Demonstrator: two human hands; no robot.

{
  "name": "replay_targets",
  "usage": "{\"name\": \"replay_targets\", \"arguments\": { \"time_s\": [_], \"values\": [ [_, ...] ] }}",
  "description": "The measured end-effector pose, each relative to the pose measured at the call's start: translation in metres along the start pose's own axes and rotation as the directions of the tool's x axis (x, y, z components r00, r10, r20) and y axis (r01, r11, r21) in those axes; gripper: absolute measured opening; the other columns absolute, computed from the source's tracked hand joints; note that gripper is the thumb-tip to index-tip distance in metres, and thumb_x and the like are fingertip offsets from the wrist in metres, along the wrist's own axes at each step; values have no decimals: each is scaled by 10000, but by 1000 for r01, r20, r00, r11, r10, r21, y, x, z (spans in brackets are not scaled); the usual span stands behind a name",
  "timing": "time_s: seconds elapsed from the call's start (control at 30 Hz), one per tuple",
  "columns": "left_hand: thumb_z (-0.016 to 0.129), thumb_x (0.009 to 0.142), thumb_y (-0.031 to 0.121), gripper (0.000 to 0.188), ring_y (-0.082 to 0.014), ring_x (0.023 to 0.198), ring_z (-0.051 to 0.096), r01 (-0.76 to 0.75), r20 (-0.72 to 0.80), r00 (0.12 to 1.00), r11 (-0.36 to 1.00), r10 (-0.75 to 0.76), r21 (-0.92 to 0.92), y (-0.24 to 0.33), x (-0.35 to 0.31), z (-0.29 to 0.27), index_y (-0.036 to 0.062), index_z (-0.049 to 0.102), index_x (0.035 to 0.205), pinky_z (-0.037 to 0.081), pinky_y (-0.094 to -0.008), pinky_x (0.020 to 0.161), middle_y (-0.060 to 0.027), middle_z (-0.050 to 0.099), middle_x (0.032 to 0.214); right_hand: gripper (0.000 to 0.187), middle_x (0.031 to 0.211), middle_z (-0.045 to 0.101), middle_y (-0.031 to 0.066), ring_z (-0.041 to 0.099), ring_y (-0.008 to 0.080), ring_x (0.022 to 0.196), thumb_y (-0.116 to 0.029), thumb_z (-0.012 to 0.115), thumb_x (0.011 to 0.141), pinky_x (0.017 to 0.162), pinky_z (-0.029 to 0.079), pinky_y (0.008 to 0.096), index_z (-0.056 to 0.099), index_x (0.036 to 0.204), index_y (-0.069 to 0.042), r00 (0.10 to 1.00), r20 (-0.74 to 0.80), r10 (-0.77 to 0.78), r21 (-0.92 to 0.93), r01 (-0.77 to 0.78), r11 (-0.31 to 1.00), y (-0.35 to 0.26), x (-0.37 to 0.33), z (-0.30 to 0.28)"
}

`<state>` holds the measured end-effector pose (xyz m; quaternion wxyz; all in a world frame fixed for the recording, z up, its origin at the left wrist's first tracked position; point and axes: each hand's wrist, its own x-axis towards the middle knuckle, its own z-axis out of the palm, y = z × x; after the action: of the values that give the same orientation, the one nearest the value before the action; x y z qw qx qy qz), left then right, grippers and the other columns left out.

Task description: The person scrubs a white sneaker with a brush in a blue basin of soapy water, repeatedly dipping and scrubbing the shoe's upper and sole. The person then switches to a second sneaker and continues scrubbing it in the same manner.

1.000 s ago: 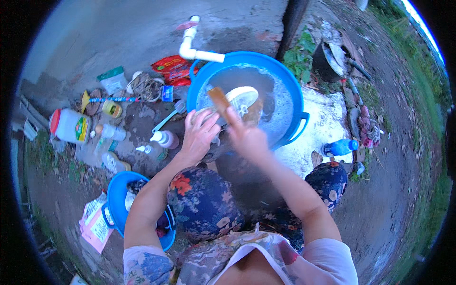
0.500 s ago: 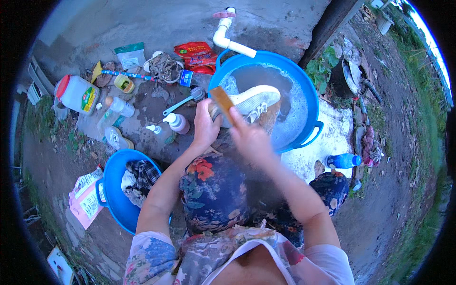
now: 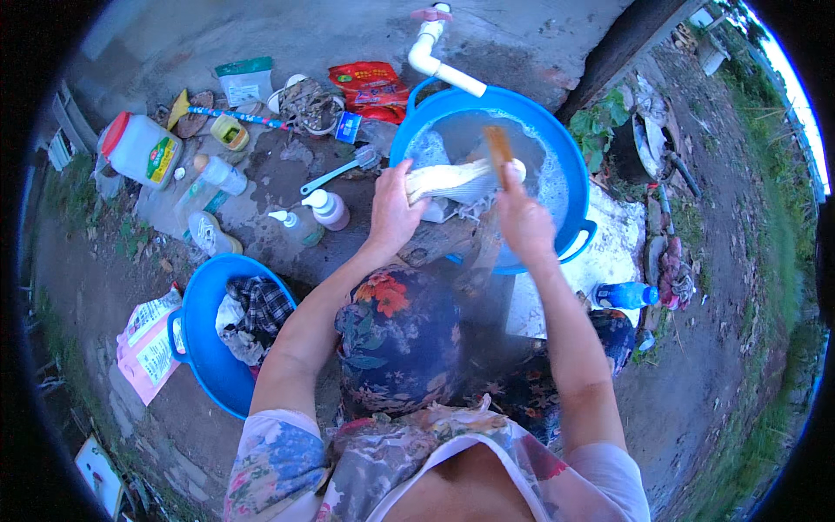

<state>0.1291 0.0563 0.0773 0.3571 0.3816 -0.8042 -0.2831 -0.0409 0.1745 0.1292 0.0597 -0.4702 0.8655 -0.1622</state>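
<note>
My left hand (image 3: 396,213) grips the heel end of a wet white sneaker (image 3: 452,181), which is tipped on its side with its laces facing me. In my right hand (image 3: 526,222) is a scrubbing brush (image 3: 498,148) with a yellowish-brown wooden back, held upright against the toe end. Its bristles are hard to make out. Both hands work above the near side of a large blue basin (image 3: 574,165) of cloudy, sudsy water. A board (image 3: 478,261) slopes out of the basin towards my knees. Another white sneaker (image 3: 209,235) rests on the ground at the left.
A white pipe tap (image 3: 448,70) reaches over the basin's far rim. To the left stand pump bottles (image 3: 326,209), a long-handled blue brush (image 3: 339,171) and a lidded plastic jar (image 3: 143,150). A smaller blue tub (image 3: 204,374) holds clothes. A blue bottle (image 3: 626,296) lies at right.
The sneaker has rolled from showing its upper to lying more on its side, toe to the right. My right hand has moved the brush rightward, from the heel to the toe.
</note>
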Motion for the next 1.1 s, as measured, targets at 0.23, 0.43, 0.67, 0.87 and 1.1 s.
{"name": "replay_targets", "arguments": {
  "time_s": [0.23, 0.43, 0.67, 0.87, 1.1],
  "values": [
    [717, 692, 114, 585, -349, 1021, 541, -34, 21, 999, 999, 34, 16, -1, 0, 0, 22, 463, 1211, 433, -398, 882, -182, 543, 1072, 502, 742, 622, 228, 632, 396, 691, -352, 459, 903, 620, 507, 493, 331, 1384, -293, 999, 32, -6, -1, 6, 1000, 8, -3, 3],
    [640, 762, 114, 526, -307, 1007, 579, 162, 64, 987, 953, -150, -258, 16, 1, -10, 62, 481, 1261, 442, -380, 874, -176, 590, 1087, 498, 880, 630, 263, 641, 392, 749, -358, 488, 879, 675, 506, 511, 378, 1361, -301, 980, 35, -197, 161, 189, 969, -20, -43, 3],
    [480, 825, 139, 336, -328, 1097, 533, 246, 366, 872, 938, -324, 244, 22, 20, -6, 93, 617, 1129, 411, -383, 937, -189, 539, 1200, 477, 881, 635, 261, 629, 418, 818, -364, 432, 911, 751, 492, 503, 359, 1367, -248, 983, 100, 153, 62, -160, 985, 37, 29, 31],
    [430, 764, 2, 356, -342, 1138, 482, -107, 285, 953, 994, 106, -10, 2, 7, -2, 46, 636, 1052, 397, -391, 960, -173, 504, 1237, 472, 840, 633, 250, 623, 419, 767, -323, 450, 912, 709, 492, 507, 370, 1374, -260, 963, 268, 4, 96, -31, 995, 22, -30, 13],
    [516, 806, 130, 225, -312, 971, 577, -632, 295, 742, 775, 602, 7, 43, 38, -3, 5, 663, 922, 461, -391, 849, -150, 618, 1067, 498, 982, 641, 211, 603, 410, 935, -379, 415, 911, 837, 461, 494, 354, 1377, -215, 960, 182, 213, 63, -228, 972, 47, 44, 40]
  ]
}}
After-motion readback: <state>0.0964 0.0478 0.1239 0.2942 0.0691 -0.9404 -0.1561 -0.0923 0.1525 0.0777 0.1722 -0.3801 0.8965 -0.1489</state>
